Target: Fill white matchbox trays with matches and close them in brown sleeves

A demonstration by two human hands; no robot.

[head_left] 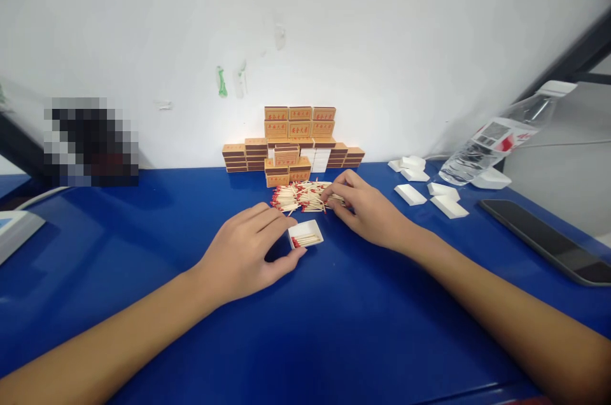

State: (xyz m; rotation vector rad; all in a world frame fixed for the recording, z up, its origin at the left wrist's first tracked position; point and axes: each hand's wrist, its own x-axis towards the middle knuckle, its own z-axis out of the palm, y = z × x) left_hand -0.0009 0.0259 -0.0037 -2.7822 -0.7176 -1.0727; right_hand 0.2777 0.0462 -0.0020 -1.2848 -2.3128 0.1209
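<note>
My left hand (252, 249) grips a small white matchbox tray (311, 227) by its left end, thumb at the near side and fingers at the far side. Several red-tipped matches lie along the near side of the tray. A heap of loose matches (300, 195) is spread on the blue table beyond it. My right hand (365, 207) reaches into the right part of that heap with thumb and fingers bent together at the matches. Whether a match is between its fingertips is too small to tell.
Matchboxes (300, 129) are stacked against the wall behind the heap. Several white trays (410, 194) lie at the right, near a tilted plastic bottle (496, 137) and a dark phone (548, 239). A pale device (19, 230) sits at the left edge of the blue table (305, 328).
</note>
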